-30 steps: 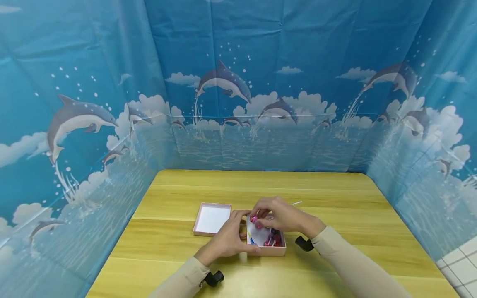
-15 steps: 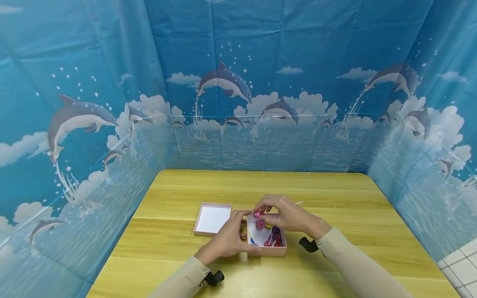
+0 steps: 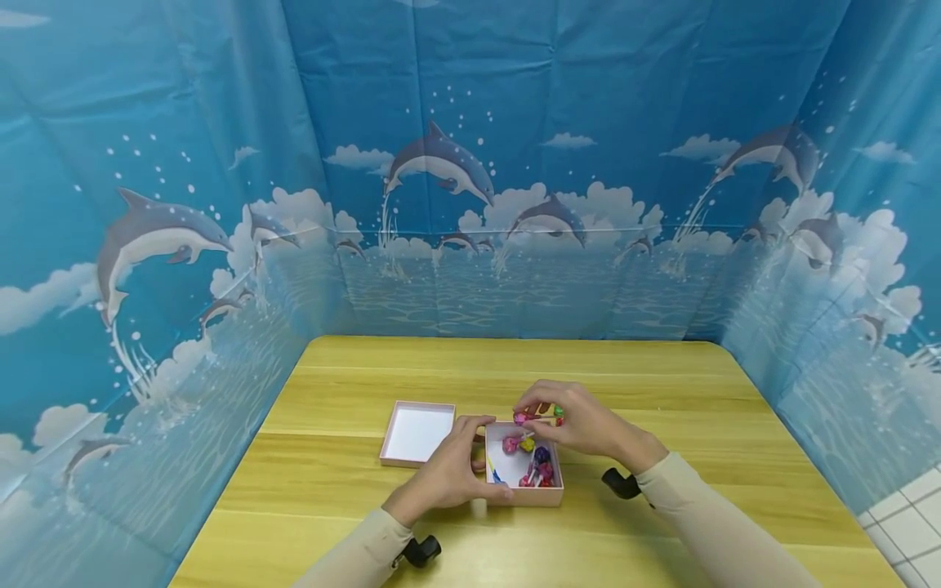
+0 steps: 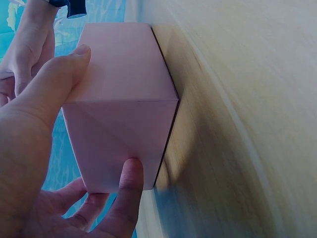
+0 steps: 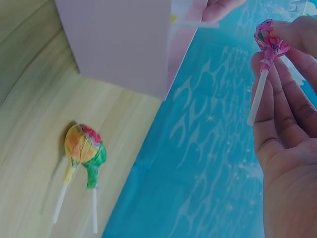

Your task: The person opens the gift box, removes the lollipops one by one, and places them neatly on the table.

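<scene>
My left hand (image 3: 447, 472) grips the corner of an uncovered pink box (image 4: 119, 74), thumb on the near wall and fingers on the left wall. Inside the box lie several wrapped lollipops: a pink one (image 3: 510, 445) and a yellow one (image 3: 528, 444) toward the back, with dark and red ones (image 3: 542, 469) bunched at the right. Above the box's far right edge, my right hand (image 3: 581, 420) pinches a pink-wrapped lollipop (image 5: 270, 42) between thumb and fingers. Its white stick points down in the right wrist view.
A pink-edged, white-lined lid (image 3: 421, 431) lies left of the box. Just beyond the box's right side, a yellow-orange lollipop (image 5: 79, 144) and a green one (image 5: 96, 166) lie on the wooden table (image 3: 662, 376). A dolphin-print curtain (image 3: 470, 278) surrounds the table.
My right hand has moved right and slightly away with the pink lollipop, uncovering more of the lollipops in the box. The left hand has kept its grip on the box.
</scene>
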`<state>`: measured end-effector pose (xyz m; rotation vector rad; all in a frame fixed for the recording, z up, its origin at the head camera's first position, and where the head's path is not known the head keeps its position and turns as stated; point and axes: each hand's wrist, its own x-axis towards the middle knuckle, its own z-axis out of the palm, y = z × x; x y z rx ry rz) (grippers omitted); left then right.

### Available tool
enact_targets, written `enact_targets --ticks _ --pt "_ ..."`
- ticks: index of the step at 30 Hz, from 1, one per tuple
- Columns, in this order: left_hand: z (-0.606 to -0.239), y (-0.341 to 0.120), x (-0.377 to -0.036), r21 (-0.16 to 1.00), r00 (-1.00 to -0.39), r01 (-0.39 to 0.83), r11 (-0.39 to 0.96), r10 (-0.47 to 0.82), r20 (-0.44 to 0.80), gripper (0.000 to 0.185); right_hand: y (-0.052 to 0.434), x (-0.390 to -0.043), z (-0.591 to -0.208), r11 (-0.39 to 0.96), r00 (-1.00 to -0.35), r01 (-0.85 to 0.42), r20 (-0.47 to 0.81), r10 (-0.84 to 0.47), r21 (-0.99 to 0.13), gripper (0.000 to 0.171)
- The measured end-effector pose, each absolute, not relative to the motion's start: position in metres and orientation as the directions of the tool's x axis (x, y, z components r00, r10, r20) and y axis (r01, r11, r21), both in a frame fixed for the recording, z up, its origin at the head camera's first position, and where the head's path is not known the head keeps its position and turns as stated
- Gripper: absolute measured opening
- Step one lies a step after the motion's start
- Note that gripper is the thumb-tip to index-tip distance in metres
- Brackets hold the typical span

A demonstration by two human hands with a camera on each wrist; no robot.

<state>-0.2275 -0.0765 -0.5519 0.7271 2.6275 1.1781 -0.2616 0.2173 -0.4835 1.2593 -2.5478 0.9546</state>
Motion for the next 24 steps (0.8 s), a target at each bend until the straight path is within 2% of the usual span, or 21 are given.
enact_targets --ticks 12,24 --pt "-0.553 -0.077 -0.227 0.756 -0.867 0.351 0.553 0.497 0.039 0.123 0.234 -0.263 -0.487 0.450 -0.649 -0.753 0.431 -0.627 -0.480 0.027" --pt "-0.551 -0.077 -0.225 0.776 -0.870 0.328 0.538 0.493 0.026 0.123 0.253 -0.265 -0.496 0.531 -0.708 -0.704 0.409 -0.576 -0.471 0.026"
